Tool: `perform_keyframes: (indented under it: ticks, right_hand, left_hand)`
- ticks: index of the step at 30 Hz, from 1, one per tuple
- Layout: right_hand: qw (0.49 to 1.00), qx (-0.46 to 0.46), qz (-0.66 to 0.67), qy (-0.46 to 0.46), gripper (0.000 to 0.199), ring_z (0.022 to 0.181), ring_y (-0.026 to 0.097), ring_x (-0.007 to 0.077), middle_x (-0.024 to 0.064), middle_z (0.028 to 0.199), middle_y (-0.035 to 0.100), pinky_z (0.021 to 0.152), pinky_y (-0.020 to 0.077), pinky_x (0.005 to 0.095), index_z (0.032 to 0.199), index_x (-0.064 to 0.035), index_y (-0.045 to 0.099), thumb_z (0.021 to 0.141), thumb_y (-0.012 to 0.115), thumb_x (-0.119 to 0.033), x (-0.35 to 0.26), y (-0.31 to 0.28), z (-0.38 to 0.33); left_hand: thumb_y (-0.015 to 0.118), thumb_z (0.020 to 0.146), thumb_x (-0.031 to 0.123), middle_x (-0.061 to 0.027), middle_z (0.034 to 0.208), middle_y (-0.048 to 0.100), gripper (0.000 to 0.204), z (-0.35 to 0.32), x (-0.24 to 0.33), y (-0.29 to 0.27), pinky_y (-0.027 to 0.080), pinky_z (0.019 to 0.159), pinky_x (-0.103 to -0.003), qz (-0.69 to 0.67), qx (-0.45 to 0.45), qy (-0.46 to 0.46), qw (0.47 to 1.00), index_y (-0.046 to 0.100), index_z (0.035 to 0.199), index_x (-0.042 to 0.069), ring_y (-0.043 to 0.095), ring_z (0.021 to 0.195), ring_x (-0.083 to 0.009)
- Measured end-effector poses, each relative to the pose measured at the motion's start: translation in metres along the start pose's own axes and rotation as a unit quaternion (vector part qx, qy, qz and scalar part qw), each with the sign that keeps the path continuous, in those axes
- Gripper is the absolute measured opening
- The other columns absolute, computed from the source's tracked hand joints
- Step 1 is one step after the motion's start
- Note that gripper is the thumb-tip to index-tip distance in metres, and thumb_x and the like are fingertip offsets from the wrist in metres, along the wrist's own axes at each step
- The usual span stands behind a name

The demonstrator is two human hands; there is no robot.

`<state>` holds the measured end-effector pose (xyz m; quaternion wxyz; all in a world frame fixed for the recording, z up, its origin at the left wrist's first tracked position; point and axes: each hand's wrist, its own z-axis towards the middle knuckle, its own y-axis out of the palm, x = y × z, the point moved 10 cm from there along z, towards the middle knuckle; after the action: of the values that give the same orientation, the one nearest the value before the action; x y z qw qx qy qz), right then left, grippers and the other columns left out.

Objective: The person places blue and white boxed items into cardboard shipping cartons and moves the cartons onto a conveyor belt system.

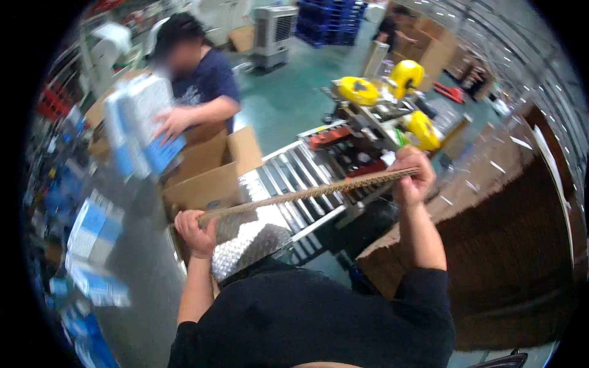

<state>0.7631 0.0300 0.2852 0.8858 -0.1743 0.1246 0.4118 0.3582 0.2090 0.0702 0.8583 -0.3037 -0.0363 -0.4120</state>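
A flat sheet of corrugated cardboard (pixel 307 194) stretches between my two hands, seen almost edge-on, its right end higher in view. My left hand (pixel 197 234) grips its left end, thumb and fingers on either side. The right end is held in my closed right hand (pixel 413 179), out over the roller conveyor. Just beyond my left hand stands an open cardboard box (pixel 205 184) with a flap raised. Bubble wrap (pixel 251 248) lies below the sheet, close to my body.
Across the box, a co-worker (pixel 205 86) holds blue-and-white packages (pixel 138 122). A roller conveyor (pixel 294 184) leads to a machine with yellow round parts (pixel 359 91). More blue-and-white packages (pixel 95 230) lie on the grey table (pixel 138 264). Stacked brown cardboard (pixel 485 264) stands at right.
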Motion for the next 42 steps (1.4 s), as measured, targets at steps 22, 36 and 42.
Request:
perform_keyframes:
  ticks: [22,36,42]
  right_hand:
    - [0.723,-0.671,-0.121,0.112,0.076,0.072,0.064,0.0388,0.0212,0.078,0.065,0.065,0.0499,0.0483,0.148,-0.0337,0.024,0.082,0.056,-0.014,0.166,0.217,-0.140]
    - [0.551,-0.831,0.032,0.067,0.089,0.120,0.051,0.0373,0.0200,0.127,0.053,0.100,0.0410,0.0433,0.149,-0.0237,0.027,0.077,0.072,-0.047,0.162,0.267,-0.293]
    - [0.881,-0.421,-0.212,-0.036,0.076,0.128,0.041,0.0310,0.0120,0.132,0.048,0.104,0.0311,0.0509,0.138,-0.0112,0.040,0.072,0.076,-0.026,0.202,0.264,-0.120]
  left_hand:
    - [0.061,0.072,0.003,-0.0137,0.127,0.058,0.081,-0.052,-0.067,0.003,0.045,0.092,-0.030,-0.164,-0.107,-0.523,0.829,0.031,0.146,0.001,0.057,0.110,-0.0168]
    - [0.082,0.066,0.050,-0.0343,0.150,0.013,0.124,-0.137,0.095,0.143,0.021,0.113,-0.043,-0.127,-0.849,-0.144,0.492,0.000,0.153,0.018,0.015,0.141,-0.0444]
    - [0.072,0.076,0.024,-0.0166,0.115,0.062,0.042,-0.099,0.024,0.162,0.044,0.092,-0.042,0.109,-0.598,-0.203,0.768,0.065,0.117,0.014,0.057,0.110,-0.0323]
